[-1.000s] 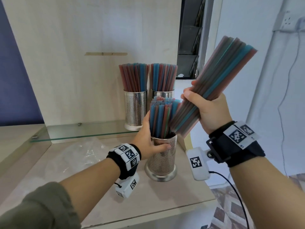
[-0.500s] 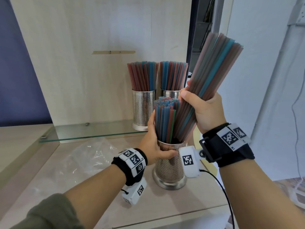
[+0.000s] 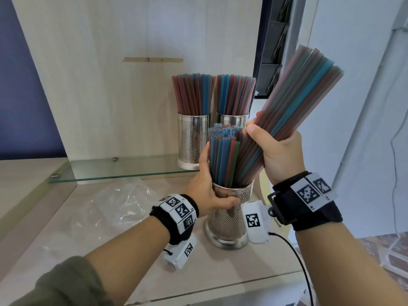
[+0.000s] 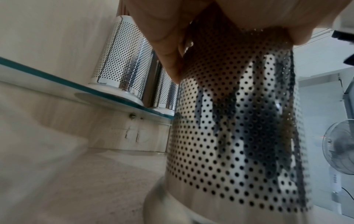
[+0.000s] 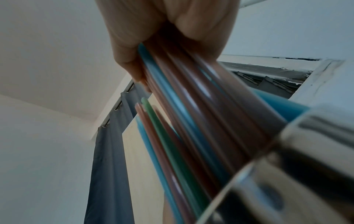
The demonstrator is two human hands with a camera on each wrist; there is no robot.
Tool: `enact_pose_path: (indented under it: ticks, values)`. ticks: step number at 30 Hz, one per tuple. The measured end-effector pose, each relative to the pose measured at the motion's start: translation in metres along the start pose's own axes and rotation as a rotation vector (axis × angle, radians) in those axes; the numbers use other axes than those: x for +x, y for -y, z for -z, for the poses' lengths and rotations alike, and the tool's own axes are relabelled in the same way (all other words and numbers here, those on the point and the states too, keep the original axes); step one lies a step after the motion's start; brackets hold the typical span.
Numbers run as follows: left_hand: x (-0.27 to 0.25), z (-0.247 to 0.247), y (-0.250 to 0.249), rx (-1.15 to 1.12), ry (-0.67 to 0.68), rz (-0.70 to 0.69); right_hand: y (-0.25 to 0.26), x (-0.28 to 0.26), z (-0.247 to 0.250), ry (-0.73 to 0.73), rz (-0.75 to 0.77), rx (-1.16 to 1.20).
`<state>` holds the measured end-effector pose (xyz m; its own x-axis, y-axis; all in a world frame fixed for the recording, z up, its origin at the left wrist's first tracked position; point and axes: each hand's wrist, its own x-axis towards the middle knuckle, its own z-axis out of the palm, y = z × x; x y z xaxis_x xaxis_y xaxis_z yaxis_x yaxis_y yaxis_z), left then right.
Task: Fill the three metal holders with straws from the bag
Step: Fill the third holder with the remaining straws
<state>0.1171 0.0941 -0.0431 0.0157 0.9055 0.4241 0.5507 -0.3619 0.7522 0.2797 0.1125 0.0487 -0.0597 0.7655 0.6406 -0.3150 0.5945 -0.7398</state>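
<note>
A perforated metal holder (image 3: 227, 219) (image 4: 235, 136) stands on the counter, partly filled with upright coloured straws (image 3: 223, 155). My left hand (image 3: 209, 191) grips its rim, thumb across the front. My right hand (image 3: 278, 155) grips a thick bundle of straws (image 3: 295, 96) (image 5: 191, 106), tilted to the right, its lower ends inside the holder's mouth on the right side. Two more metal holders (image 3: 193, 140) (image 3: 231, 119), both packed with straws, stand on the glass shelf (image 3: 123, 171) behind. The clear plastic bag (image 3: 110, 208) lies flat on the counter to the left.
A wooden back panel (image 3: 132, 96) rises behind the shelf. The counter's front edge (image 3: 220, 288) runs close below the holder, its right end just past the holder. A white wall and a cable (image 3: 395, 173) are at the right.
My right hand has brought the tilted bundle down and left, so its lower ends now sit in the front holder. My left hand has kept its grip on the rim.
</note>
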Motion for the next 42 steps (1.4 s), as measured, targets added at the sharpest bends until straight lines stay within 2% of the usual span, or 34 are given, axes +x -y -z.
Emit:
enact_pose_path:
  ticks: [11,18,22,30,32,36,42]
  values:
    - [-0.002,-0.001,0.001,-0.026,0.015,-0.011,-0.014,0.004,-0.006,-0.026,0.003,-0.171]
    - [-0.005,-0.004,-0.001,-0.015,-0.023,-0.008,-0.018,-0.002,-0.017,-0.159,-0.040,-0.291]
    - [-0.005,-0.006,-0.001,-0.048,-0.058,-0.005,-0.017,-0.003,-0.020,-0.194,-0.030,-0.267]
    - [-0.002,-0.004,0.000,-0.017,-0.044,-0.009,-0.019,0.001,-0.017,-0.070,-0.120,-0.248]
    - [-0.003,-0.004,-0.001,-0.001,-0.043,-0.007,-0.019,-0.001,-0.019,-0.095,-0.086,-0.245]
    - [-0.003,-0.004,-0.002,0.002,-0.049,-0.009,-0.022,-0.006,-0.029,-0.232,-0.015,-0.247]
    - [-0.001,-0.001,0.003,-0.021,-0.032,-0.012,-0.031,-0.005,-0.039,-0.231,0.038,-0.270]
